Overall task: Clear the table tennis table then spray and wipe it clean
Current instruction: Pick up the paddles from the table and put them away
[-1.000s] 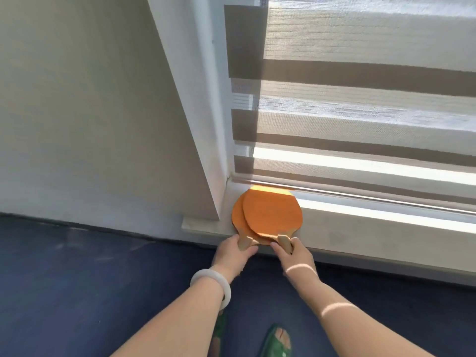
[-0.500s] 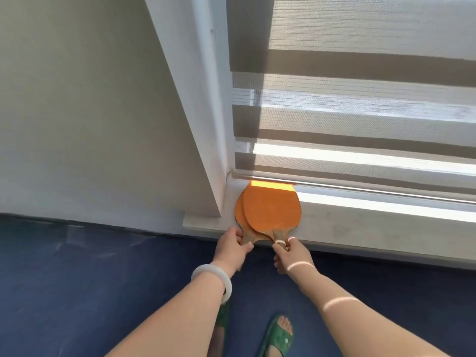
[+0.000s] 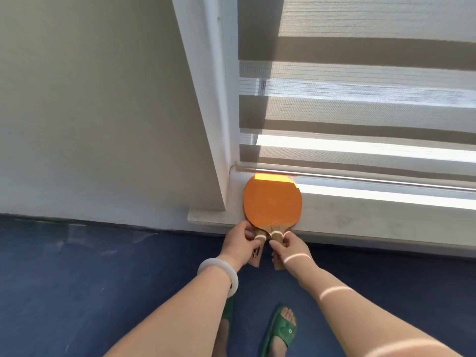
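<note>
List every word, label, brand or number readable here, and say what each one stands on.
No text can be read in this view.
Lower paddle handle: a small dark and red label beside the left hand, too blurred to read.
Green sandal: a small pale round mark on the strap, too small to read.
Top paddle, held by the right hand: no print visible.
</note>
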### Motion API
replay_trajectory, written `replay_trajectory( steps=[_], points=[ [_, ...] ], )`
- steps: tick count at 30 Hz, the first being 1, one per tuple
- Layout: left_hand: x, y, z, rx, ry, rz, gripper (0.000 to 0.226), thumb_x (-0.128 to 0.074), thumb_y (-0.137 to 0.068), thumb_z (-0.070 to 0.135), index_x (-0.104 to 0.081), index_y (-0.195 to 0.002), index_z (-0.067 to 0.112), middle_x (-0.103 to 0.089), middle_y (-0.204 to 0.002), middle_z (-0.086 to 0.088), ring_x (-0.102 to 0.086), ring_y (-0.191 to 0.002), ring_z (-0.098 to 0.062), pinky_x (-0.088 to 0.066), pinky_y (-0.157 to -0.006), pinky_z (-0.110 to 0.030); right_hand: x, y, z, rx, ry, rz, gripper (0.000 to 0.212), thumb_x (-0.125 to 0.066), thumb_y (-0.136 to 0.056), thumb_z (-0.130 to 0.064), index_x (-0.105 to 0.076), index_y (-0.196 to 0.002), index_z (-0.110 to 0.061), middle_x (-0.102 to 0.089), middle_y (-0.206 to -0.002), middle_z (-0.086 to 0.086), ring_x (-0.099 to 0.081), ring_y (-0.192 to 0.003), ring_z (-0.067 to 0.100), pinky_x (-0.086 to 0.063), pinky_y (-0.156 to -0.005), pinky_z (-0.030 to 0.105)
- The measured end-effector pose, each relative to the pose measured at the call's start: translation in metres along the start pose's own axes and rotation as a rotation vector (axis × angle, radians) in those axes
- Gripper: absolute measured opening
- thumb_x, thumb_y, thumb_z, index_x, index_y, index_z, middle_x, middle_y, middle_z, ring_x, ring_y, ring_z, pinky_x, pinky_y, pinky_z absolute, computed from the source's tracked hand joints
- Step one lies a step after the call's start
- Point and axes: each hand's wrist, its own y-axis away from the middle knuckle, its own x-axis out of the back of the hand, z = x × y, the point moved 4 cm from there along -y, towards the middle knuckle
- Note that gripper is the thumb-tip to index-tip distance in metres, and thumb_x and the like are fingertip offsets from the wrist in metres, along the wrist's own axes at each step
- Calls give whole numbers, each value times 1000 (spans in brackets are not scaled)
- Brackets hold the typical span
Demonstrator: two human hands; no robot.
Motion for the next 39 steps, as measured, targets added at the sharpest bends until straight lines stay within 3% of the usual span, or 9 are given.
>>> replay_trajectory(
  steps=[7,12,19,24,29,36,39],
  points=[
    [5,3,-3,12,31,-7,32,-68,-87,10,-55,-113,23,-66,-101,4,-63,-95,-16,-54,-79,-33,-1,1,0,-17,32,31,25,-66,-91,-30,-52,-79,-13,-69,-85,12,-67,-81,29,-54,-73,39],
    [6,5,-4,0,27,-23,33,-68,-88,10,-53,-112,26,-66,-101,5,-64,-95,-16,-56,-80,-35,-1,1,3,-23,47,43,23,-65,-92,-32,-54,-81,-15,-63,-76,1,-57,-67,15,-43,-55,26],
    [10,8,-2,-10,-2,-40,35,-69,-88,11,-54,-116,25,-65,-101,7,-63,-94,-13,-56,-80,-32,-3,3,2,-53,14,43,24,-65,-92,-31,-58,-93,-8,-69,-89,10,-65,-82,27,-52,-73,36],
    [16,12,3,-39,-23,-54,30,-68,-89,11,-56,-113,23,-64,-100,4,-62,-94,-15,-56,-86,-37,11,13,-2,-68,23,93,23,-64,-91,-35,-58,-93,-13,-61,-81,2,-52,-68,15,-41,-56,28],
    [18,18,36,-176,-127,-136,25,-67,-90,15,-55,-111,23,-63,-98,3,-62,-94,-16,-56,-86,-39,45,44,-2,-47,-197,222,17,-64,-93,-25,-60,-101,-10,-63,-94,8,-61,-88,24,-53,-83,41],
    [-19,35,115,-425,-312,-234,17,-65,-92,22,-59,-108,25,-65,-95,3,-63,-86,-14,-52,-67,-23,111,108,29,-100,-375,437,12,-62,-93,-23,-58,-99,-13,-61,-97,5,-62,-92,26,-55,-89,43],
    [-55,60,149,-505,-370,-291,10,-64,-93,21,-60,-102,20,-66,-93,-2,-64,-81,-17,-57,-72,-31,143,152,64,-155,-476,557,9,-61,-93,-18,-58,-100,-14,-61,-93,4,-63,-85,24,-56,-88,43]
  ],
)
